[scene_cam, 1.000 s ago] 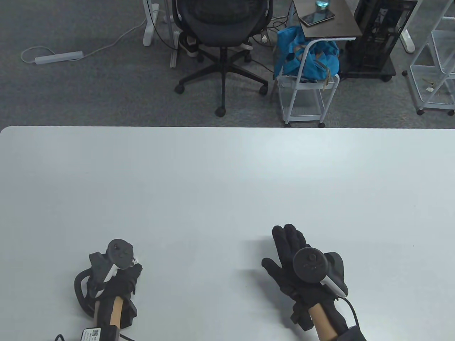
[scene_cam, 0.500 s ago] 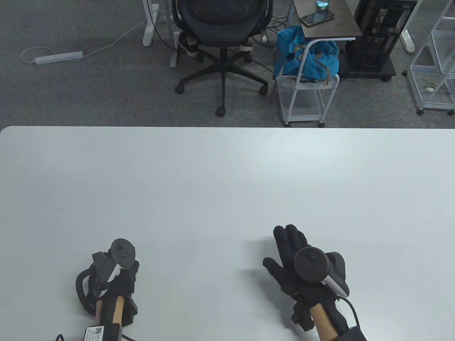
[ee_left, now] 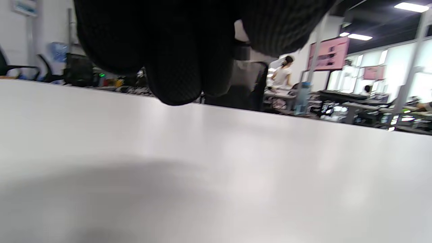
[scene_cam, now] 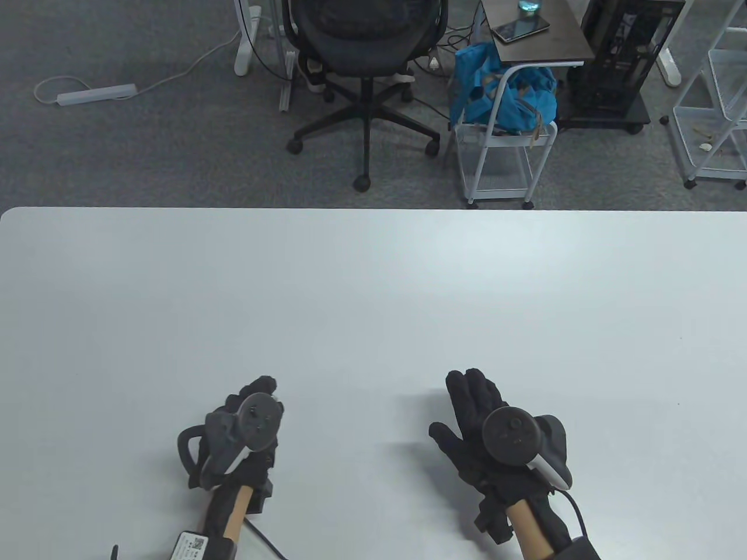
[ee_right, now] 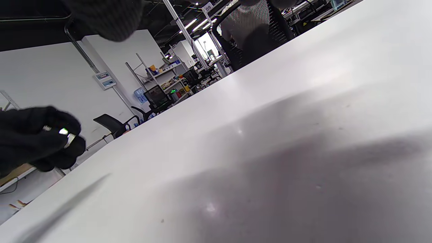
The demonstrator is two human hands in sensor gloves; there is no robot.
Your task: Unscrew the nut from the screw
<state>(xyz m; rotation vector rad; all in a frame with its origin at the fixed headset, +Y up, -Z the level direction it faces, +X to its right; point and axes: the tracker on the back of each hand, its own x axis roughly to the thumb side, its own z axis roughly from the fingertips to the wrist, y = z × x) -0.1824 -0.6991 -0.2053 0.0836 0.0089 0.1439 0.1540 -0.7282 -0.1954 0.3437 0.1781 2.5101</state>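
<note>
White tabletop [scene_cam: 373, 291] fills most of what I see from above, with both my gloved hands low on its near side, well apart from each other. My left hand [scene_cam: 245, 431] sits curled, knuckles forward. In the right wrist view I catch it at the left edge [ee_right: 37, 141], fingers bunched around a small bright metal piece [ee_right: 65, 132]. I take that glint for the screw with its nut, though it is too small for me to separate the two parts or tell how far the nut sits along the thread. From the table view the piece is hidden under the glove and tracker.

My right hand [scene_cam: 484, 426] lies flat with fingers spread and straight, gripping nothing, palm down close to the table; I cannot tell if it touches. I read that as a waiting hand: the left pinches the fastener to keep it from spinning, and the right stays free to come across and turn the nut. Keeping it over the table means a dropped nut lands where I can find it.

As for containers, none stand on the table. Beyond it I see white wire racks [scene_cam: 715, 105] at the right and a blue bag [scene_cam: 508, 93] on a small cart; I cannot make out their contents.
</note>
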